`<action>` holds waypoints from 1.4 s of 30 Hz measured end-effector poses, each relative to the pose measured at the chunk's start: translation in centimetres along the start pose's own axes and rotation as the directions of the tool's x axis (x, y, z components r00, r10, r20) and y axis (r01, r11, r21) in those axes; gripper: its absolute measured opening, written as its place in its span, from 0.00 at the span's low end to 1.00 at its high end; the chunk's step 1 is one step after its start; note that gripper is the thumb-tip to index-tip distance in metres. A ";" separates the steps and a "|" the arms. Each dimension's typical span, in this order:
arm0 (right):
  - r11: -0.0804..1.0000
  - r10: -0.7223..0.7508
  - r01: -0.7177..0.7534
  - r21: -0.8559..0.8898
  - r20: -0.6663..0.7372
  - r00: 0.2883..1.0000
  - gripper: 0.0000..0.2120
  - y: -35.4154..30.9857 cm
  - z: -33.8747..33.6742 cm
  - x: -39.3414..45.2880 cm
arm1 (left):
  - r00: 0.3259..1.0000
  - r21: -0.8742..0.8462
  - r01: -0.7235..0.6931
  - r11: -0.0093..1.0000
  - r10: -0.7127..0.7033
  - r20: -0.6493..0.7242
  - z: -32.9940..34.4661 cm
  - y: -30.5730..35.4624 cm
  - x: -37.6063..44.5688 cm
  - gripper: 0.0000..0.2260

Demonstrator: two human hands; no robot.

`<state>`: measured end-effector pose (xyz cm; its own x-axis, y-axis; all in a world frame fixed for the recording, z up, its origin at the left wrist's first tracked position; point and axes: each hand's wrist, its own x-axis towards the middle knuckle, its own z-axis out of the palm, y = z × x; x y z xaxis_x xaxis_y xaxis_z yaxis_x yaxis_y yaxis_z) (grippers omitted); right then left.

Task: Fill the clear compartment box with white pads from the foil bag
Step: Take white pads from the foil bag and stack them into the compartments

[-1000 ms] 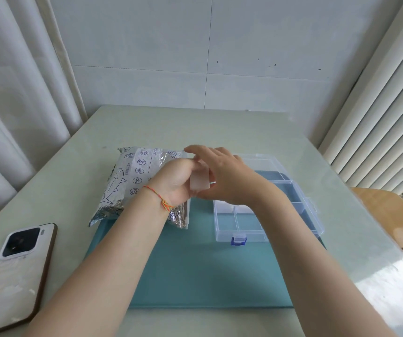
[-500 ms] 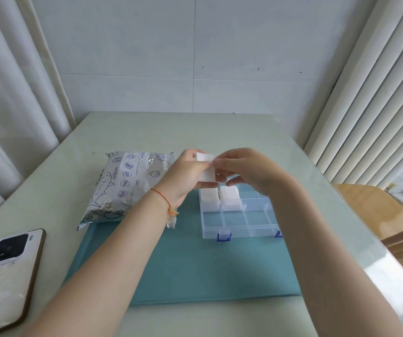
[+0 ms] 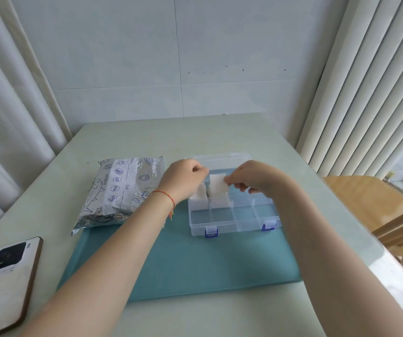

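Right hand [image 3: 256,178] pinches white pad [image 3: 217,184] at its edge over clear compartment box [image 3: 234,215]; left hand [image 3: 183,178] curled, contents unclear. Pad likely light, soft; edge grip suffices.

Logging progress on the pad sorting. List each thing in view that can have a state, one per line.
compartment box: lid open, two back-left cells hold pads, front row bare
white pad: pinched by right hand above the second back cell
right hand: pinching the pad
left hand: fingers curled; whether it holds anything cannot be told
foil bag: lying flat
phone: face down
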<state>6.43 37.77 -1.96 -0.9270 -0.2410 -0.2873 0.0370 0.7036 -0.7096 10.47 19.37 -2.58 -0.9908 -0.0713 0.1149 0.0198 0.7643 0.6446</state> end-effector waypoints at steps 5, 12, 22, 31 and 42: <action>0.976 0.044 -0.035 -0.214 0.040 0.998 0.09 -0.6 0.5 0.6 | 0.998 0.141 0.022 0.990 -0.029 0.050 0.4 -0.9 -0.1 0.11; 0.942 0.034 -0.059 -0.331 -0.080 0.996 0.17 -0.2 2.2 2.1 | 0.999 0.137 0.019 0.990 -0.023 0.025 0.5 -1.6 0.2 0.10; 0.901 -0.088 -0.029 -0.433 -0.249 0.965 0.15 -1.5 2.2 1.9 | 0.984 0.196 0.034 0.980 0.002 -0.180 -1.6 -2.4 -0.3 0.09; 0.987 -0.115 0.126 -0.103 0.102 0.988 0.13 -10.7 8.7 1.5 | 0.936 0.545 0.321 0.775 -0.171 -0.308 -7.4 -9.6 -1.9 0.18; 0.940 -0.278 0.295 0.169 -0.115 0.954 0.08 -13.5 8.6 1.0 | 0.960 -0.039 0.088 0.995 -0.096 -0.263 -8.9 -10.6 -3.0 0.16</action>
<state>8.23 22.31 1.77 -0.9373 -0.3485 -0.0024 -0.1754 0.4776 -0.8609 14.39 5.78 -3.00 -0.9180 -0.3100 0.2474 -0.0628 0.7296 0.6810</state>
